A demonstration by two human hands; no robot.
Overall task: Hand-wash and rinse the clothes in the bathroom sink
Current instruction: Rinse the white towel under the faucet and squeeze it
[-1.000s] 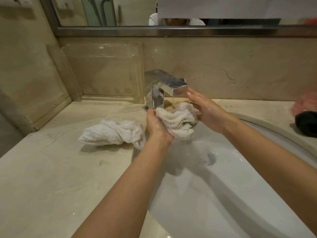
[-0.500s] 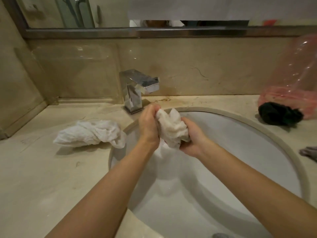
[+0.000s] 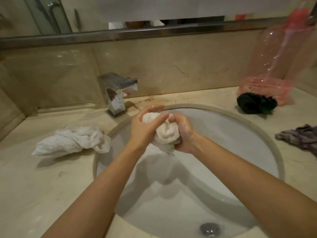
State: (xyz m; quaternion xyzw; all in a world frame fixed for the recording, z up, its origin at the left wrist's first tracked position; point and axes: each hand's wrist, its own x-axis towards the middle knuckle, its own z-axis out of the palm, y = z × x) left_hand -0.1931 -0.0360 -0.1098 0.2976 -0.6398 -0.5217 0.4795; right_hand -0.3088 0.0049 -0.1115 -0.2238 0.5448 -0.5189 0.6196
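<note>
A bunched white terry cloth [image 3: 165, 133] is held over the white oval sink basin [image 3: 231, 134], so drips land inside. The left hand [image 3: 145, 127] and right hand [image 3: 184, 134] both clench it, apparently wringing. Left of the basin lies a crumpled white garment [image 3: 72, 141], likely set aside.

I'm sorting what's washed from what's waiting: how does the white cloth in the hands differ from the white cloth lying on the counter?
The white cloth in the hands is bunched tight over the sink, gripped by the left hand and right hand. The white cloth on the counter lies loose and spread out left of the basin, untouched. Both are white and crumpled.
</note>
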